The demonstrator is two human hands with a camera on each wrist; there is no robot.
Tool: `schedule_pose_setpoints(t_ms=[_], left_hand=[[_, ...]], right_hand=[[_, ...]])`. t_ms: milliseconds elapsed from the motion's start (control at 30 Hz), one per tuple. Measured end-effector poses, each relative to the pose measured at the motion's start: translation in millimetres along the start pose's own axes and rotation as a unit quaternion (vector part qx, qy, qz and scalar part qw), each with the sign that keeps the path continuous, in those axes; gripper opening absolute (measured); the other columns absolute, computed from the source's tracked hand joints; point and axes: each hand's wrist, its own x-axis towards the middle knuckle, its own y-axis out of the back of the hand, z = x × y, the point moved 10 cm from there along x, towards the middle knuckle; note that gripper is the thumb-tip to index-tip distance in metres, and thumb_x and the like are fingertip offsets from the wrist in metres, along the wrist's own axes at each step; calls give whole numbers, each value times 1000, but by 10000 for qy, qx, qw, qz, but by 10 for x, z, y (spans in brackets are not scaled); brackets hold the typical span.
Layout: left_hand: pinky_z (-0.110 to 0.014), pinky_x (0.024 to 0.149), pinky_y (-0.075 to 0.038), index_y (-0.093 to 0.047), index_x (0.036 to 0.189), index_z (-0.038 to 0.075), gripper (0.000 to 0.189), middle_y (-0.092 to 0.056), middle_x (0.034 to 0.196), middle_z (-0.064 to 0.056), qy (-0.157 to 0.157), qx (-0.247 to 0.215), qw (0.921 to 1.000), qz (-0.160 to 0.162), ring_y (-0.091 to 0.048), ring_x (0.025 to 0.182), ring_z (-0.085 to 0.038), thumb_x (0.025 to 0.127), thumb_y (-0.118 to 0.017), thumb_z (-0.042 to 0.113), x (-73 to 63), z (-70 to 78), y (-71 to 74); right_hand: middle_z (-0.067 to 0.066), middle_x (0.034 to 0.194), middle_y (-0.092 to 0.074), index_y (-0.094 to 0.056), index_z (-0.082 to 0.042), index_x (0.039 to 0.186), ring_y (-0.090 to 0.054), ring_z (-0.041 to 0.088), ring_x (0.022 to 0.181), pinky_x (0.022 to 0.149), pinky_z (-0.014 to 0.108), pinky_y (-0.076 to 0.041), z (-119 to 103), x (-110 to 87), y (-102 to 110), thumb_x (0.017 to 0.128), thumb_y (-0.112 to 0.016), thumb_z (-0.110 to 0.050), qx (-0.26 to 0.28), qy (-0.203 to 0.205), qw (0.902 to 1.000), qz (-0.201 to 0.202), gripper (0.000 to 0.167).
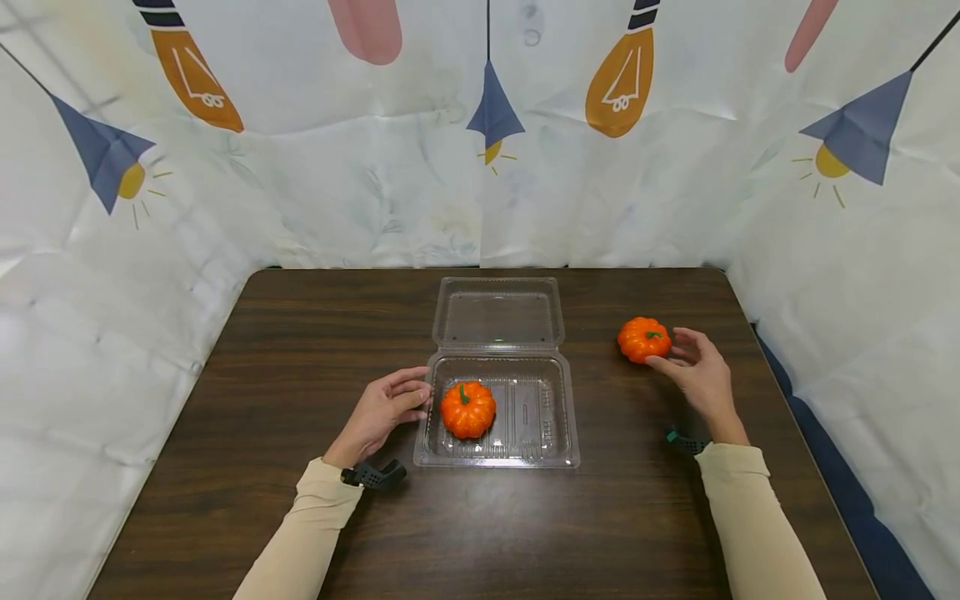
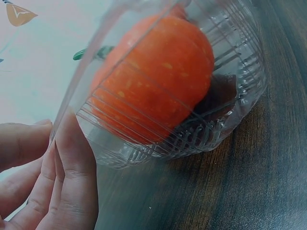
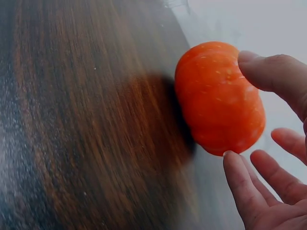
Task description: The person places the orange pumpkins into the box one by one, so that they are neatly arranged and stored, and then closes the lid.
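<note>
Two orange pumpkins, one clear container, two hands. Container (image 1: 536,417) sits mid-table, one hinged lid (image 1: 498,312) folded back toward 12 o'clock. Pumpkin one (image 1: 468,410) is inside the tray, on its 9 o'clock side, one green stem. Pumpkin two (image 1: 643,340) is on the table (image 1: 495,533), at 2 o'clock from the tray, also one green stem.

Left hand (image 1: 386,410), at the tray's 9 o'clock edge: thumb and fingers pinch the clear rim, as the left wrist view shows. Right hand (image 1: 701,371), at 4 o'clock from pumpkin two: fingers spread and loose, not closed round it, thumb and one fingertip right at its surface; can't tell how firmly they touch, if at all.

Two beige sleeves (image 1: 300,533), one per arm; two dark wristbands (image 1: 375,476), one per wrist. At 12 o'clock beyond the table, one pale curtain (image 1: 360,183) printed with three blue lamps (image 1: 495,104), two orange bulbs (image 1: 621,83), two pink shapes (image 1: 367,33).
</note>
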Motion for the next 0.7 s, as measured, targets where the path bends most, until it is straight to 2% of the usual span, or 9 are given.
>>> schedule_pose_setpoints(t_ms=[367,567,700], left_hand=[[-27,84,-65,-46,151,0,57,-70,116,-8,33,-1,10000,-2,-73,95,-10,100,-68,13,-2,-29,12],[-26,85,-64,-46,152,1,57,-70,116,-6,26,24,10000,-24,-73,96,-10,100,-68,14,-3,-31,16],[-26,85,-64,-47,151,1,57,-70,114,-4,14,10,10000,-18,-73,96,-10,100,-68,14,-5,-26,19]], right_hand=[[23,148,-49,-42,-8,154,-58,37,124,76,2,-43,72,76,-108,86,-81,-52,-297,-74,9995,-45,90],[22,143,-52,-44,-8,152,-59,32,119,76,2,-43,65,92,-129,86,-81,-52,-385,-32,9992,85,87],[22,143,-51,-44,-7,152,-58,34,121,77,-2,-40,41,92,-146,87,-81,-50,-337,-12,9994,121,86]])
